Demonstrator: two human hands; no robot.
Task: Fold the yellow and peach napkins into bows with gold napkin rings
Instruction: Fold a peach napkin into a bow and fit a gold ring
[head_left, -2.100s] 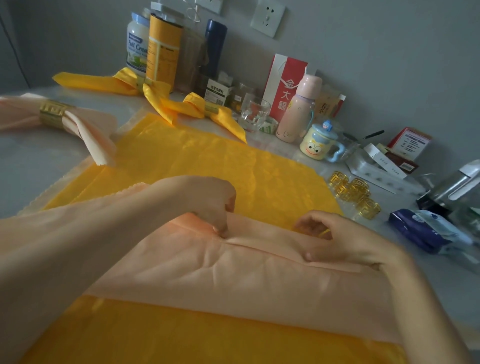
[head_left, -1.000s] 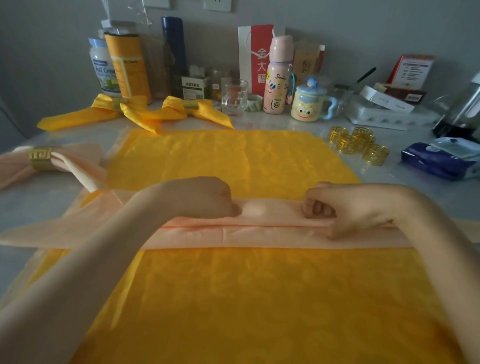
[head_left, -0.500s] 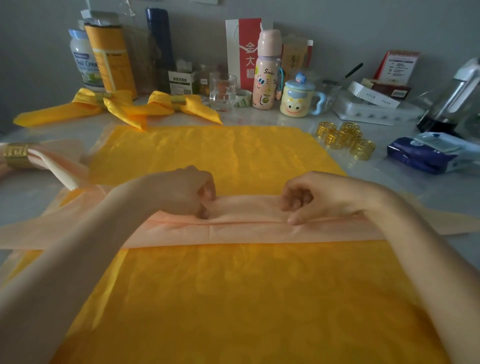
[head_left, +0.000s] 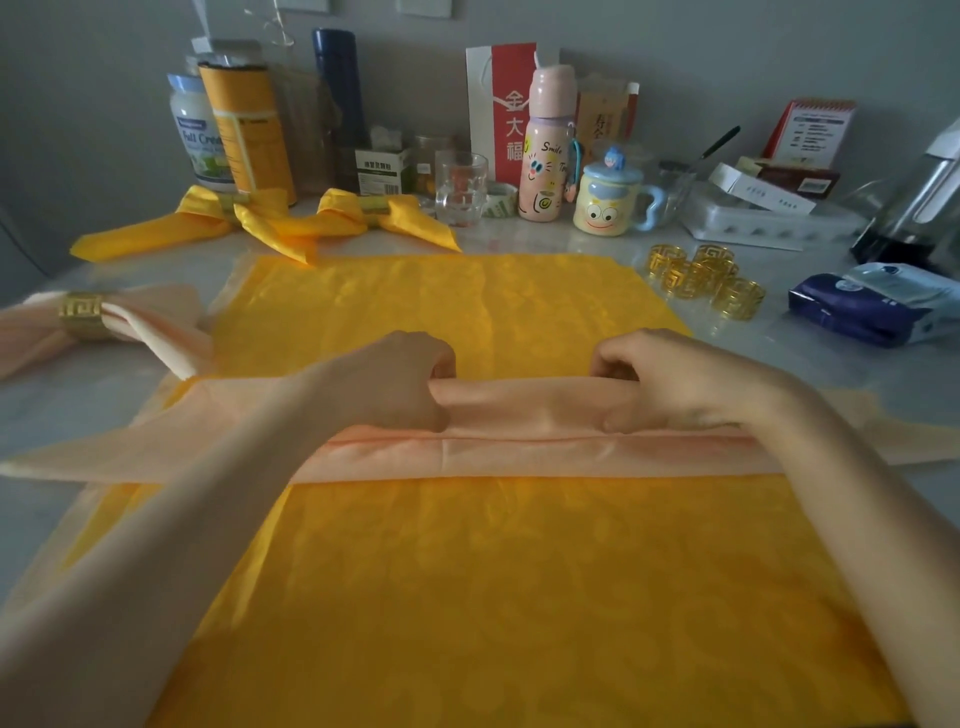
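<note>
Free: I see flat yellow napkin spread mid-table, passable above | Right: gold napkin rings, tissue pack | Left: peach bow | Back: yellow bows, glass, pink bottle crowd the wall

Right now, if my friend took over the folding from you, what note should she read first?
Left hand and right hand: both grip the rolled far edge of the peach napkin, fingers curled round it.
Peach napkin: a long narrow band lying across the flat yellow napkin.
Done: two yellow bows at the back and one peach bow on the left, each in a ring.
Left: finish the band, shape it into a bow, and slip on one of the loose gold napkin rings at the right. Then fold the yellow napkin.
</note>
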